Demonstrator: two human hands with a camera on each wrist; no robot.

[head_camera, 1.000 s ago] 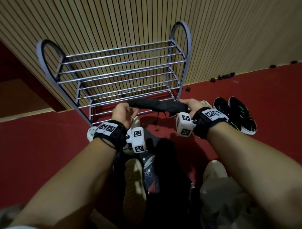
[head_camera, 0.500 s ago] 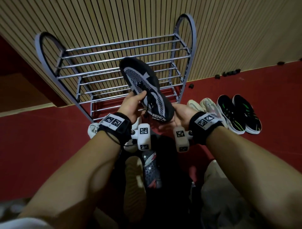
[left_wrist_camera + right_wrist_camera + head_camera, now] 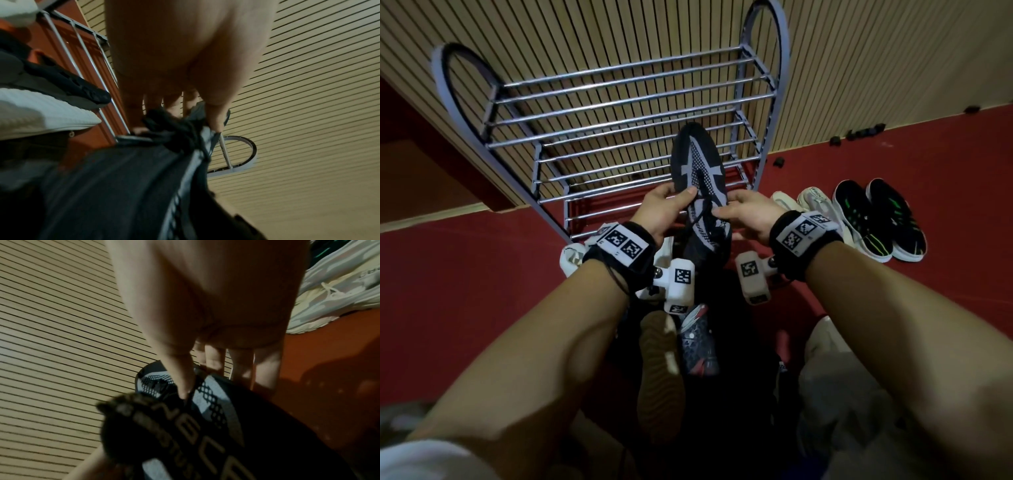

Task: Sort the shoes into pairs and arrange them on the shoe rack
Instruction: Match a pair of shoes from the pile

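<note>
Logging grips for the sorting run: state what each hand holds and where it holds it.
Both hold one black shoe, toe toward the rack. The left hand pinches its left side at the laces; the right hand pinches the right side there.

Your red floor [image 3: 465,274] carries the metal shoe rack [image 3: 619,113]. Right of it: a white pair [image 3: 811,202], a black-green pair [image 3: 876,219].

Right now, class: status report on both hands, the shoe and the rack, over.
Left hand and right hand both pinch the black shoe, toe toward the shoe rack. Rack shelves bare. Other shoes wait on the red floor.
</note>
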